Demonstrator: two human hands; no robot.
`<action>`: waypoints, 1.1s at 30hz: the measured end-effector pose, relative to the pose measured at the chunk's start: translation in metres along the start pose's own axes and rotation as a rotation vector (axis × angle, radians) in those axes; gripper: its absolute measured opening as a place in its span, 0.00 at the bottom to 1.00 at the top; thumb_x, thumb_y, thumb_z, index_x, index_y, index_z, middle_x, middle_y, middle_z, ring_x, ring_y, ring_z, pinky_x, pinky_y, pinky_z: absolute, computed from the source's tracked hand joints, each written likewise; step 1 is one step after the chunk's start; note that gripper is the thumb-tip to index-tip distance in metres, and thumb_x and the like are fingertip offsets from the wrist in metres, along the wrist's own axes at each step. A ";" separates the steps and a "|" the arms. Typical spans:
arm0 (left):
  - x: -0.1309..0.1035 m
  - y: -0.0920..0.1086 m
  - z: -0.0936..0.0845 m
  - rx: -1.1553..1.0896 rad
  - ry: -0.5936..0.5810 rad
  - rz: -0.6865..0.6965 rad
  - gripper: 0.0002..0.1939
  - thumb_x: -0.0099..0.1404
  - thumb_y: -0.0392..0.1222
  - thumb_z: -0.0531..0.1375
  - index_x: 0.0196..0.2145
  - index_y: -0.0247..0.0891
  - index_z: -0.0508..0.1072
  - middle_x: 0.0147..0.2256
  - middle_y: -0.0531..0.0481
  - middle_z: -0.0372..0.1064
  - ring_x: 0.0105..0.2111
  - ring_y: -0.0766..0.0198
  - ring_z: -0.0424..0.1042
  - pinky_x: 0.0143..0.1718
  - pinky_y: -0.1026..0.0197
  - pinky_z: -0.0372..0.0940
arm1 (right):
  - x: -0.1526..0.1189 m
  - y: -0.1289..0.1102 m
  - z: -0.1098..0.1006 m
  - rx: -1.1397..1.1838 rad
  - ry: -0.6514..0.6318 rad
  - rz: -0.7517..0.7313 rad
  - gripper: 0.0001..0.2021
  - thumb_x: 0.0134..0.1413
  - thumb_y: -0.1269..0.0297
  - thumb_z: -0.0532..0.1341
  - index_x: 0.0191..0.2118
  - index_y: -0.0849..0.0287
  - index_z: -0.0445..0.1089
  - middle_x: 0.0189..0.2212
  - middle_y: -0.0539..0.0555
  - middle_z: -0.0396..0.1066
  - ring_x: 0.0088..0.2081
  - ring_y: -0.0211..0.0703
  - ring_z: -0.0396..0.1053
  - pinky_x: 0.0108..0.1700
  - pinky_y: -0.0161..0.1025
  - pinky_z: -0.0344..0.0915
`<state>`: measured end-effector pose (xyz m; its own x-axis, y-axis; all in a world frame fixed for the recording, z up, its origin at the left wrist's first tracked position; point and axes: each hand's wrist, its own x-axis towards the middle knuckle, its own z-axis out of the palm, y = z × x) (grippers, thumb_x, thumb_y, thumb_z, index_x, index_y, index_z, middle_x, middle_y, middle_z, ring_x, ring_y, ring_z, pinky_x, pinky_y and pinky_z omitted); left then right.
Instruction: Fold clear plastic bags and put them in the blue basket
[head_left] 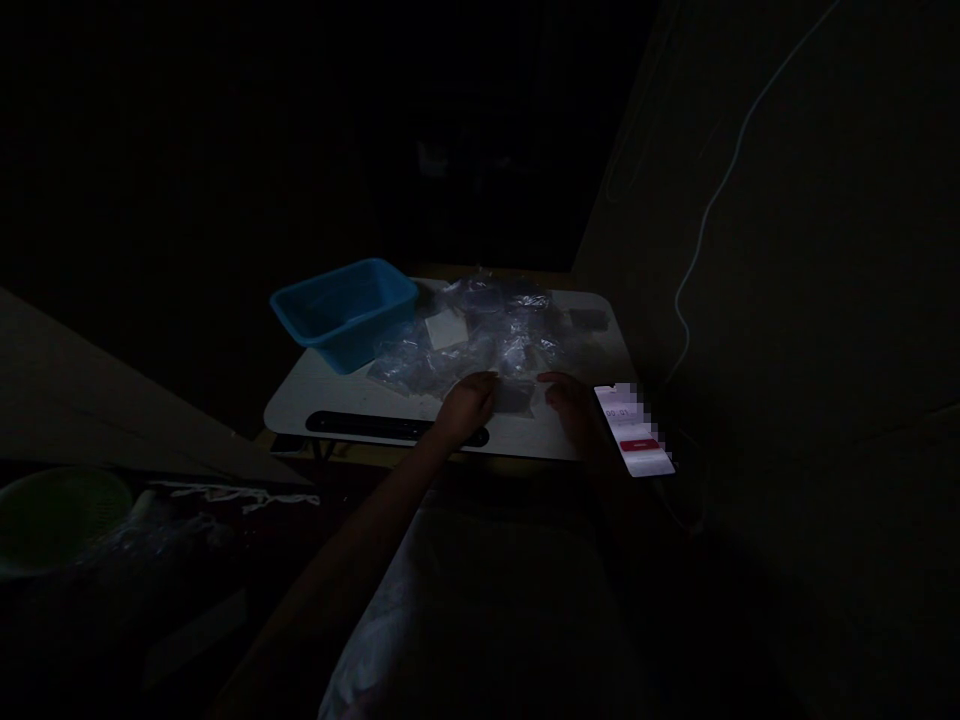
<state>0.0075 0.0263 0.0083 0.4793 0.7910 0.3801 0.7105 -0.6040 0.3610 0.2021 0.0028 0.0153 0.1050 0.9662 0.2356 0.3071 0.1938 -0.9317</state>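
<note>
The scene is very dark. At the near edge of a small white table [300, 395], my left hand [469, 405] is closed on the left edge of a small clear plastic packet [515, 397] with something greyish in it. My right hand [568, 403] is just to the right of the packet, index finger and thumb apart, and nothing shows between them. Beyond both hands lies a loose heap of crinkled clear plastic bags [487, 325]. A square white piece [447, 329] rests among them.
A blue plastic basin [345, 310] stands at the table's left. A dark slot [382, 427] runs along the front edge. To the right is a lit phone [636, 440] showing a timer. A white cable [705, 220] hangs down the right wall. A green basket [64, 515] sits lower left.
</note>
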 end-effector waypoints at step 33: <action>-0.011 0.013 -0.006 0.402 -0.247 -0.113 0.28 0.63 0.43 0.46 0.58 0.25 0.51 0.59 0.35 0.47 0.59 0.51 0.48 0.57 0.47 0.43 | -0.024 -0.008 0.048 -1.102 -0.300 -0.459 0.28 0.60 0.53 0.38 0.57 0.66 0.54 0.59 0.63 0.51 0.61 0.49 0.46 0.59 0.55 0.37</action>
<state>0.0082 0.0090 0.0139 0.4614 0.8781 0.1266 0.8844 -0.4665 0.0124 0.1517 -0.0139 0.0043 -0.4001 0.8755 0.2710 0.9078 0.4191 -0.0137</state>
